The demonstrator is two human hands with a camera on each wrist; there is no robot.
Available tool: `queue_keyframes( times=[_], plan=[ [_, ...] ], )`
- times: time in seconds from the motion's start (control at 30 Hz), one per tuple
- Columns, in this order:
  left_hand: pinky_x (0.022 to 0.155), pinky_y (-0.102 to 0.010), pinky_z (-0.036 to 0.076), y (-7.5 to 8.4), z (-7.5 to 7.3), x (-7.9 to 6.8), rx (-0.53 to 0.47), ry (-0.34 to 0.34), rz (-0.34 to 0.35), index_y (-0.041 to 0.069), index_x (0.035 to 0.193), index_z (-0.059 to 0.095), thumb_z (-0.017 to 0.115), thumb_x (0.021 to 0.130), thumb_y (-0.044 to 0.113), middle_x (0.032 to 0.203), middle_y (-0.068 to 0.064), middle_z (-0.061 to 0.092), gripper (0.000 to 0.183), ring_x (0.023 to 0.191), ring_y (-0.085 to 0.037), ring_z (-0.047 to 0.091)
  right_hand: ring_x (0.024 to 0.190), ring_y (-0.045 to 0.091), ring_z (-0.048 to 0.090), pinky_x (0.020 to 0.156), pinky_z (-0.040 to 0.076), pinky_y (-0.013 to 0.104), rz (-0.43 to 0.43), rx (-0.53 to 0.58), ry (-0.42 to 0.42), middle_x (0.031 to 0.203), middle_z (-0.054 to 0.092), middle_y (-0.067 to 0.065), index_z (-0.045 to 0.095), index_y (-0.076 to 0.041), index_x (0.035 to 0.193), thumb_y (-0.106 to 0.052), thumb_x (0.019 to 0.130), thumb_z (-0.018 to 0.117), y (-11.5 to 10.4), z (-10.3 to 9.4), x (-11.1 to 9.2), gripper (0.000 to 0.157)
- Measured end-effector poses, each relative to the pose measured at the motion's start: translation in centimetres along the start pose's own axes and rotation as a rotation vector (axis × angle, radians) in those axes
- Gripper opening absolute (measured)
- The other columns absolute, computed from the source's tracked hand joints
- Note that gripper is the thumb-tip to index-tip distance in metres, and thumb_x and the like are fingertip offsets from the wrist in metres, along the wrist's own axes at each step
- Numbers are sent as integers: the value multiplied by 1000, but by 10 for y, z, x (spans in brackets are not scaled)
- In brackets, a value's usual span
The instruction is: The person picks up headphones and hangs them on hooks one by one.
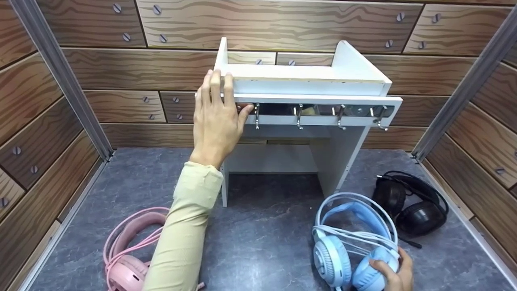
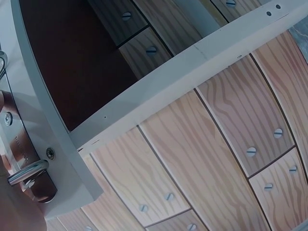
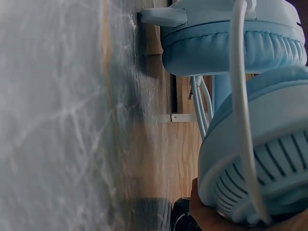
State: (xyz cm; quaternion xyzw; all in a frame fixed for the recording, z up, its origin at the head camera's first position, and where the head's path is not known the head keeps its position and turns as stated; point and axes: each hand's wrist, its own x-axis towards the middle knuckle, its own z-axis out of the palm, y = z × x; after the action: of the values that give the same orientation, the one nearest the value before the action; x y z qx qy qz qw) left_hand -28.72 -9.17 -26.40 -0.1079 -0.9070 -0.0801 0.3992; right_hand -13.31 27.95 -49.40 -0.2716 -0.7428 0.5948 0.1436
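Observation:
My left hand [image 1: 218, 117] rests on the front of a white shelf unit [image 1: 311, 87], its fingers straight up over the hook rail [image 1: 278, 120] and its thumb beside the leftmost hook. In the left wrist view, a metal hook [image 2: 29, 172] shows next to that hand [image 2: 19, 211]. Low on the right, my right hand [image 1: 398, 270] grips light blue headphones [image 1: 333, 258] by one ear cup, thumb on the cushion. A cable is looped across their headband. The right wrist view shows both ear cups [image 3: 226, 53] close to the floor, with fingers [image 3: 207, 216] around the nearer one.
Black headphones [image 1: 420, 216] lie behind the blue ones, at the right. A pink headset [image 1: 127, 270] is at the lower left, partly hidden by my left sleeve [image 1: 181, 238]. Wood-patterned walls [image 1: 282, 24] enclose the grey marbled floor [image 1: 258, 242].

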Motion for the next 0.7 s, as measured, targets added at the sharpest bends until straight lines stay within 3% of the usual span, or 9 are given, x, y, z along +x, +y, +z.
queue_keyframes(
  times=[0.23,0.37,0.5,0.7],
  plan=[
    [120,-48,19,0,0,0,-3,-10,-5,-3,152,31,47,104,48,155,-27,28,72,147,-40,23,81,-10,40,77,33,9,6,65,-30,140,40,37,24,8,154,-5,73,68,3,0,3,93],
    [120,-48,20,1,0,0,4,-7,-2,-4,152,31,48,104,47,155,-27,29,72,147,-41,23,78,-8,45,74,37,10,19,79,-61,119,55,20,23,8,154,-3,72,71,3,-3,6,96],
    [120,-48,20,1,-1,0,15,-9,-5,-4,152,31,47,104,47,155,-27,29,72,147,-40,23,75,-6,47,71,39,10,40,99,-65,109,54,7,22,7,154,0,70,72,2,-4,7,98],
    [121,-47,18,1,0,0,15,-8,-2,-4,152,30,46,105,47,155,-27,28,71,147,-41,23,75,-6,45,70,38,10,52,90,-35,116,53,20,25,8,152,0,68,73,-3,-3,6,97]
  ],
)
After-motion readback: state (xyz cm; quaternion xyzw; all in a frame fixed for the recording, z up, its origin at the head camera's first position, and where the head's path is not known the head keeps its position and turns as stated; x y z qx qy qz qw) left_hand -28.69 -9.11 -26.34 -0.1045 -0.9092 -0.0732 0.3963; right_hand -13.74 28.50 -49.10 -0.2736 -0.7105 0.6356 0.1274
